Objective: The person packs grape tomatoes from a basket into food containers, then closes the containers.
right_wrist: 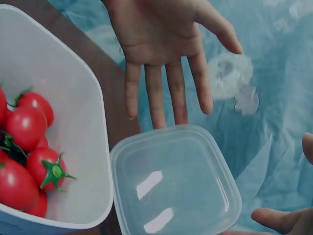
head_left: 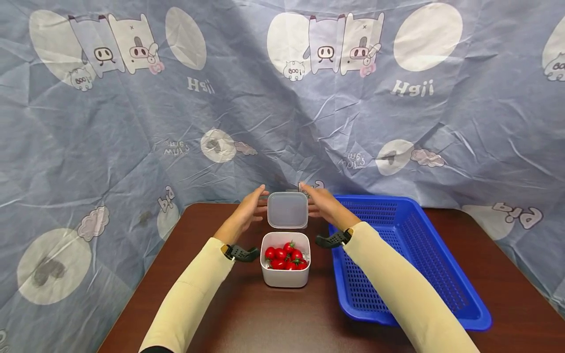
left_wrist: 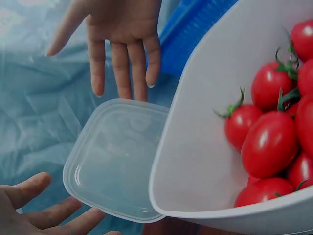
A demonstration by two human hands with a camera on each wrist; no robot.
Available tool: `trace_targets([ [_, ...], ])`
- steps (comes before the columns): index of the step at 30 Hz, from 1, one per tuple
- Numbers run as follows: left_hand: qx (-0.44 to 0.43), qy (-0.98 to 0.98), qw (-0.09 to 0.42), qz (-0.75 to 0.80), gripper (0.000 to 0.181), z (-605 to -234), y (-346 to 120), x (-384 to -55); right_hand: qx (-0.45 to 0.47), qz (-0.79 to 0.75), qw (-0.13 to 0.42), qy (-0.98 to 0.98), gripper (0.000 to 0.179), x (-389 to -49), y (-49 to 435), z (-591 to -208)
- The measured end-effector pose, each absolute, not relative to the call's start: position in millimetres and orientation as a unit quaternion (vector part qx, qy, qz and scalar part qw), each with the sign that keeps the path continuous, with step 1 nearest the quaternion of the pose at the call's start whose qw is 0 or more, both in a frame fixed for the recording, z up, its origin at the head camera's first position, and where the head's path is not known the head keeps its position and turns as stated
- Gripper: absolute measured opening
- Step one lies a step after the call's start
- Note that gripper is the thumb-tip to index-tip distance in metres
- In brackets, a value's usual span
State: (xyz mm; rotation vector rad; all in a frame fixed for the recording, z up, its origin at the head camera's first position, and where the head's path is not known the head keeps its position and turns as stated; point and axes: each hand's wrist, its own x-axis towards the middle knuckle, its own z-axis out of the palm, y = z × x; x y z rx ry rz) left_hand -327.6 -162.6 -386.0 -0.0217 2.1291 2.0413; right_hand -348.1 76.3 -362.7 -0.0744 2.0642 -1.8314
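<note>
A square translucent plastic lid is just behind a white square container. Several small red tomatoes with green stems lie inside the container. My left hand is at the lid's left side, fingers extended, fingertips right at its edge. On the opposite side my right hand faces it, palm inward, fingers likewise straight and close to the rim. Both wrist views show the lid between the two spread hands, neither curled round it. The lid's lower edge is partly hidden by the container in the left wrist view.
A large blue plastic basket with slotted walls stands to the right, under my right forearm. All of this is on a dark brown table. Behind it hangs a wrinkled blue-grey cloth printed with cartoon figures.
</note>
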Motion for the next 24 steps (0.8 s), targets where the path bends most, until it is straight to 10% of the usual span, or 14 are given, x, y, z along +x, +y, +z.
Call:
trace_targets([
  [24, 0.187, 0.718, -0.010, 0.671, 0.050, -371.5, -168.1, -216.0, -0.180, -0.674, 0.090, 0.710, 0.058, -240.2, 102.0, -346.7],
])
